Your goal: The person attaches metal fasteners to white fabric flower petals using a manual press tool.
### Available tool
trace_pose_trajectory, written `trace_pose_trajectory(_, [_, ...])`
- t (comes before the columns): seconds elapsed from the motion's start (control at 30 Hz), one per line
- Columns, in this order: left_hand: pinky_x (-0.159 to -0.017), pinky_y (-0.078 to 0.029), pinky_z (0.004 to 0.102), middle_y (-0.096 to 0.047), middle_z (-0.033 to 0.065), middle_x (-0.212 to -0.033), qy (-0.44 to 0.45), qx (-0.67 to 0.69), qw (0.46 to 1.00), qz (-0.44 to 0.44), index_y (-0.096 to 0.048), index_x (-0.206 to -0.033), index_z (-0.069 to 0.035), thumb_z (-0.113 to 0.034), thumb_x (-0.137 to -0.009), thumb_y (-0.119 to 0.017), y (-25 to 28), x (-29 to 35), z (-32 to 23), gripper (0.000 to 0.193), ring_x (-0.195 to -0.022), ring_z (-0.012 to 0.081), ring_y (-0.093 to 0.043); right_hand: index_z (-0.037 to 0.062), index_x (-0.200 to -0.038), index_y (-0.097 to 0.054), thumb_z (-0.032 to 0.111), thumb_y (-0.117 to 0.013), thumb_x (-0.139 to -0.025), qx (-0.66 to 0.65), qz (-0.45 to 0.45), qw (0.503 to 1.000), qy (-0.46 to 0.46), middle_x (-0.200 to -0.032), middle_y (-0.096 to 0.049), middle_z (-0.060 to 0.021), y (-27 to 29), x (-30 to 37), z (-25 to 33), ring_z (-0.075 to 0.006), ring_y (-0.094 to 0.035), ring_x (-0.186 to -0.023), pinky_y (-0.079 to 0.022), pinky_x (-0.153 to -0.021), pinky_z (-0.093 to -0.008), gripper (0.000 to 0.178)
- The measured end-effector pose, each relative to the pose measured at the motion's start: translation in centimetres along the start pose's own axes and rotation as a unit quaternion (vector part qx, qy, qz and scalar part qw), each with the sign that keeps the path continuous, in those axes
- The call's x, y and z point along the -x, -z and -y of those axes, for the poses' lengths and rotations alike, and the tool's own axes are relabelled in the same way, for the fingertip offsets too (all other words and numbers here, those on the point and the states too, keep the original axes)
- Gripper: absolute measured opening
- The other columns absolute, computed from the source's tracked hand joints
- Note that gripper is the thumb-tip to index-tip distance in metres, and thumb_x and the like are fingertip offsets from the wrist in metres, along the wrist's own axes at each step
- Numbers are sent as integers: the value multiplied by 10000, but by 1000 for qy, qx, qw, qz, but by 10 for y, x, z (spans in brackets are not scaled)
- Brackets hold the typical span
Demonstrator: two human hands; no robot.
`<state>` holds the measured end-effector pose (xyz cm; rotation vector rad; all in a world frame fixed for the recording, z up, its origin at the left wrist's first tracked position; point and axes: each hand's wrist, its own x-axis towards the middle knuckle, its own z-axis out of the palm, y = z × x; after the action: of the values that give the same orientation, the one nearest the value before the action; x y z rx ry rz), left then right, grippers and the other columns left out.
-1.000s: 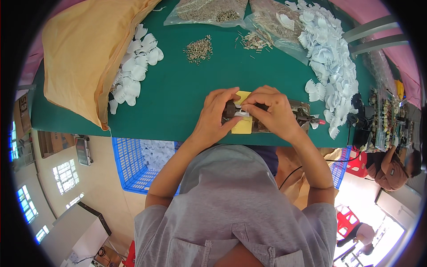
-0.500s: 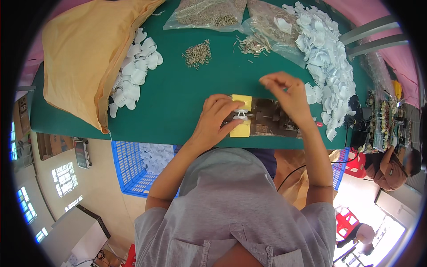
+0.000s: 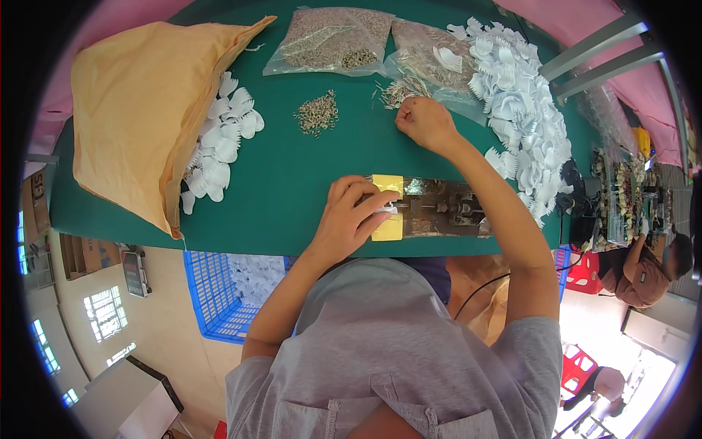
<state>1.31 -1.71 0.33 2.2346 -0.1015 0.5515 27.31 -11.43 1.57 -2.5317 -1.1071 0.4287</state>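
Observation:
My left hand [image 3: 349, 218] rests at the yellow block [image 3: 387, 229] of a dark metal jig [image 3: 442, 212], its thumb and fingers closed on a white plastic claw clip piece [image 3: 386, 208], mostly hidden by the fingers. My right hand [image 3: 428, 123] is over the table beyond the jig, beside a small heap of thin metal pins [image 3: 397, 94]. Its fingers are curled together, and whatever they hold is hidden. To the left of that heap lies a pile of small metal springs [image 3: 316, 113].
Clear bags of small metal parts [image 3: 333, 40] lie at the back. White toothed clip pieces [image 3: 519, 102] are heaped at right, more [image 3: 219, 154] beside a large tan sack [image 3: 131, 117] at left. A blue basket [image 3: 212, 293] stands below the table edge. Other people are at far right.
My right hand has moved away from above the jig, forward and left to the pin heap. My left hand stays at the yellow block, its fingers now covering more of the white piece.

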Motion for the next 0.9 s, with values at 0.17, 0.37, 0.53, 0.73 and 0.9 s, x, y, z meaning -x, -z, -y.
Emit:
trace_pose_trajectory(0.17, [-978,-482,435,-659,72,-1095,7,-2,1000,-1,-745,-1217,-141,-133,-864,-801,3,1,1,358,-1140,303,-568,19,-939,-720,152,-729,-899,-101,-16,991,85,-868,-711,-86,8,36,12,-193,-689,-779,-553,-736,-348,139])
trace_pose_trajectory(0.37, [-981,-487,434,-659,65,-1110,0,7,1000,-8,-750,-1215,-143,-132,-855,-805,1,1,2,365,-1134,298,-573,16,-1018,-754,59,-731,-926,-296,-54,951,75,-848,-698,-50,22,137,45,-116,-624,-726,-519,-673,-284,104])
trace_pose_trajectory(0.53, [-969,-496,431,-660,60,-1119,-6,-14,1000,-18,-744,-1228,-134,-113,-835,-815,-3,3,4,399,-1133,299,-576,82,-940,-773,66,-822,-836,-181,-171,961,124,-868,-713,-16,1,168,61,-196,-621,-817,-449,-806,-345,116])
trace_pose_trajectory(0.73, [-966,-501,430,-663,58,-1124,-2,-14,1000,-21,-737,-1242,-127,-106,-828,-818,-4,3,4,423,-1137,300,-578,104,-934,-772,85,-838,-810,-117,-244,951,147,-960,-736,10,-17,166,63,-216,-616,-951,-409,-876,-372,141])
trace_pose_trajectory(0.9, [-968,-498,431,-664,60,-1120,-1,-8,1000,-16,-739,-1241,-135,-110,-833,-819,-2,0,3,417,-1134,300,-579,88,-1015,-764,50,-821,-812,-136,-245,952,124,-1017,-746,-39,-10,170,63,-267,-642,-997,-466,-908,-404,215])
